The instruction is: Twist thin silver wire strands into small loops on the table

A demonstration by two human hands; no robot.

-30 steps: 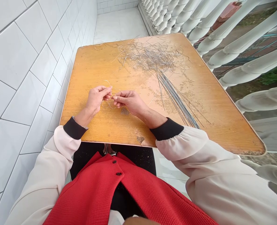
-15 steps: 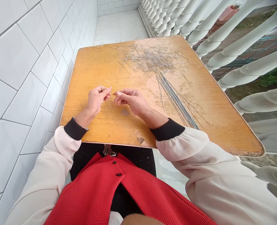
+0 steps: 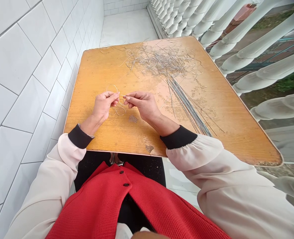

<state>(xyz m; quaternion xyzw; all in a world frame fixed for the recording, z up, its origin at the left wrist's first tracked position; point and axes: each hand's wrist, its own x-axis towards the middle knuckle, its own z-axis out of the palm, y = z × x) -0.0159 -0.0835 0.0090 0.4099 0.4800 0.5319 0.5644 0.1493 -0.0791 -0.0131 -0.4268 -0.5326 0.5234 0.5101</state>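
A thin silvery wire, bent into several round loops, is held between my two hands above the table's near left part. My left hand pinches the loops' middle between thumb and fingers, with one loop standing up above the fingertips and others hanging below. Close by on the right, my right hand has thumb and forefinger closed on a bit of the same wire. The fingertips of the two hands are a small gap apart.
The wooden table carries a tangled heap of thin wires at its back. A bundle of straight wires lies to the right of my hands. White tiles wall the left side; a white balustrade runs along the right.
The loop above my left hand now shows as a fuller ring. My right hand has shifted slightly right, its fingertips closed on the wire by the loops.
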